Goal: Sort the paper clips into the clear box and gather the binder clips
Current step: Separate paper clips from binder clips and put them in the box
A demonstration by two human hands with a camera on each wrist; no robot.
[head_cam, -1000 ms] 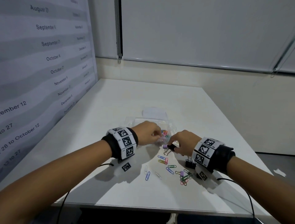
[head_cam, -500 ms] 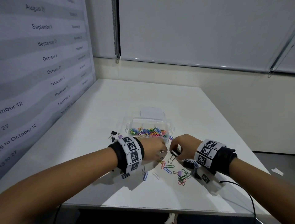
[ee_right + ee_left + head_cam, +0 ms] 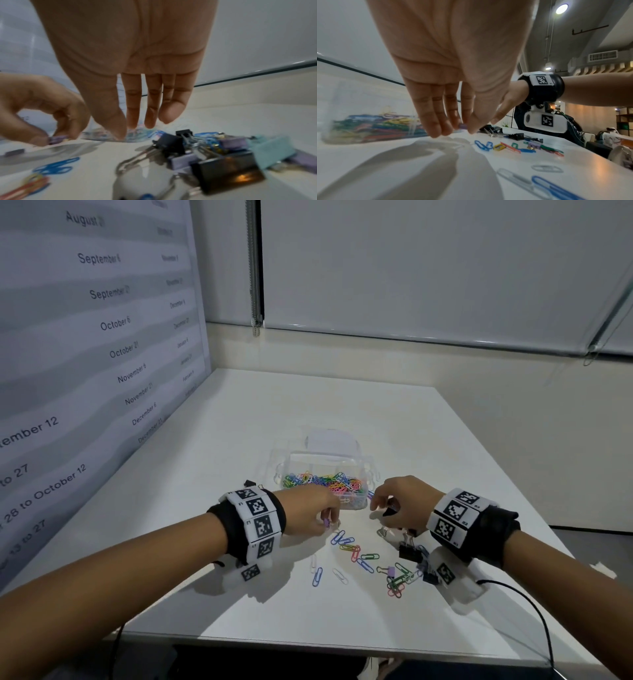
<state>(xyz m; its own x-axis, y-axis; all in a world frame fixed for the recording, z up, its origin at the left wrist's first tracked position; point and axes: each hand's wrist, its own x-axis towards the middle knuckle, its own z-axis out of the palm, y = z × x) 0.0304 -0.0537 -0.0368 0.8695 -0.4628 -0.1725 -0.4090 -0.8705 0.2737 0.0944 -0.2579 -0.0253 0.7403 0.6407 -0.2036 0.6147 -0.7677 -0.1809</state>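
Note:
The clear box (image 3: 369,474) stands mid-table, with many coloured paper clips (image 3: 325,484) inside it. Several loose paper clips (image 3: 356,553) lie in front of it. My left hand (image 3: 327,520) hovers low over the table and pinches a small purple binder clip (image 3: 463,126) between thumb and fingers; the clip (image 3: 57,139) also shows in the right wrist view. My right hand (image 3: 376,503) hangs beside the box with straight fingers (image 3: 150,119) and holds nothing. Below and behind it lies a pile of black, purple and teal binder clips (image 3: 223,155), which sits near my right wrist (image 3: 411,553).
The box's clear lid (image 3: 330,440) lies just behind the box. One black binder clip (image 3: 249,483) sits apart, left of the box behind my left wrist. A panel printed with dates (image 3: 102,337) walls the table's left side. The table's near edge (image 3: 308,652) is close to me.
My left hand came back from over the box to the table and took hold of a purple binder clip. My right hand let go of the black binder clip it held.

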